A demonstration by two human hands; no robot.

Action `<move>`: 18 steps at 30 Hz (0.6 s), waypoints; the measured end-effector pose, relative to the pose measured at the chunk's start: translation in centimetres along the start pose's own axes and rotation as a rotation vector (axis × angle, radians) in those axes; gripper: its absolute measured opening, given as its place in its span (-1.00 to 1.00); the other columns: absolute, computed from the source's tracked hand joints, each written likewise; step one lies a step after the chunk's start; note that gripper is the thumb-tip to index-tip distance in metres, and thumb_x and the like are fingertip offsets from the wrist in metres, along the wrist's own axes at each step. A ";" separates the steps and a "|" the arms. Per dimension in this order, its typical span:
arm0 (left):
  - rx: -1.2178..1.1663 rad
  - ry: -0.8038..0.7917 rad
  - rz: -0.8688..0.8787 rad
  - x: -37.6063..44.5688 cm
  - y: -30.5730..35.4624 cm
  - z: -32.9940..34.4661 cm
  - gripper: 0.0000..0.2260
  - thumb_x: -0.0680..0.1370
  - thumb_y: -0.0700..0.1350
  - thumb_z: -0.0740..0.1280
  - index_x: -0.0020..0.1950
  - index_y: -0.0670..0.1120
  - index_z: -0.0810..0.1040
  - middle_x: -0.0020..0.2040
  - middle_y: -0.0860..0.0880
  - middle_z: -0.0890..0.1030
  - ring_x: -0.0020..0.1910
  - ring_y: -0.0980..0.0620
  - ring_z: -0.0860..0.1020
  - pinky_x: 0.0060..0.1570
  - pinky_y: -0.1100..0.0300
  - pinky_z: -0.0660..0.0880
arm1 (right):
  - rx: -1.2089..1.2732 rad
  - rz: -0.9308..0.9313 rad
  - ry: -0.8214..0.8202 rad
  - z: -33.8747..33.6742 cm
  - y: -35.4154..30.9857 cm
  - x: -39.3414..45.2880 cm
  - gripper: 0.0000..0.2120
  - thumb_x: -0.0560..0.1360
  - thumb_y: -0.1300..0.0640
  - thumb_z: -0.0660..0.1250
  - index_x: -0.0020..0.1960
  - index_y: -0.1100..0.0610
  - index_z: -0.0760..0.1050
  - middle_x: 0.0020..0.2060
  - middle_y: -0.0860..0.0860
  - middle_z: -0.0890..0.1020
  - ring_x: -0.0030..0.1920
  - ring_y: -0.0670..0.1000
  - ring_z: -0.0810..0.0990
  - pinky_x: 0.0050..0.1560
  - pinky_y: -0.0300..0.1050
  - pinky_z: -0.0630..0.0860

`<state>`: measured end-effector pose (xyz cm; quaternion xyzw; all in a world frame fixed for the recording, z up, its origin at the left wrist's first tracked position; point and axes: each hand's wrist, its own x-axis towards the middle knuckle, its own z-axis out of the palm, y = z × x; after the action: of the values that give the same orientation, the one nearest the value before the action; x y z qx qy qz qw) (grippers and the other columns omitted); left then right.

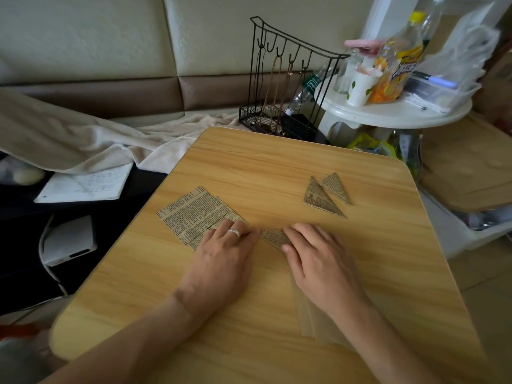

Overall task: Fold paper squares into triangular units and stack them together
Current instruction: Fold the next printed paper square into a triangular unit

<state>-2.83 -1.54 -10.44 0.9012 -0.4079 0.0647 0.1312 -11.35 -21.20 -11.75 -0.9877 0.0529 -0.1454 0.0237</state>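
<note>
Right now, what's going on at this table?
A person is folding newsprint paper on the wooden table. Both hands, left hand and right hand, press a small piece of paper flat between them. A pile of unfolded squares lies beside the left hand. Two finished triangles sit apart at the far right, overlapping, not yet stacked neatly.

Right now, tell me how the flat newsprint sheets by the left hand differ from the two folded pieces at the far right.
The flat sheets are unfolded rectangles; the folded pieces are triangles. The flat sheets are larger and lie overlapped in a loose pile, while the folded pieces are smaller and overlap at one edge. The left hand rests partly on the flat sheets; no hand touches the folded pieces. Both are tan printed newsprint lying on the wooden table.
</note>
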 end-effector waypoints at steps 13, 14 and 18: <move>0.029 0.010 0.006 -0.1 0.3 0.2 -0.54 0.48 -0.06 0.17 0.31 -0.13 0.61 0.16 -0.06 0.59 0.12 -0.13 0.57 0.05 -0.05 0.58 | -0.070 0.172 -0.056 -1.0 2.5 -0.3 -0.55 0.69 -0.13 0.02 0.31 0.07 0.54 0.21 -0.05 0.58 0.18 0.04 0.57 0.15 0.07 0.48; 0.035 0.002 0.010 -0.1 0.4 0.1 -0.54 0.49 -0.05 0.17 0.32 -0.13 0.61 0.16 -0.06 0.59 0.13 -0.13 0.57 0.06 -0.05 0.57 | -0.031 0.138 -0.038 -1.0 2.2 -0.3 -0.54 0.69 -0.13 0.02 0.36 0.08 0.52 0.24 -0.04 0.57 0.20 0.04 0.56 0.17 0.07 0.49; 0.049 -0.028 0.035 0.2 0.6 -0.1 -0.53 0.51 -0.02 0.18 0.36 -0.10 0.59 0.19 -0.06 0.59 0.16 -0.12 0.56 0.05 -0.02 0.56 | 0.114 -0.125 -0.052 -0.6 0.7 -0.8 -0.62 0.71 -0.11 0.09 0.38 -0.02 0.53 0.27 -0.07 0.55 0.23 -0.01 0.52 0.23 0.04 0.49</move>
<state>-3.16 -2.02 -10.18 0.8977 -0.4237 0.0641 0.1022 -12.35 -21.86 -11.44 -0.9895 -0.0178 -0.1236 0.0724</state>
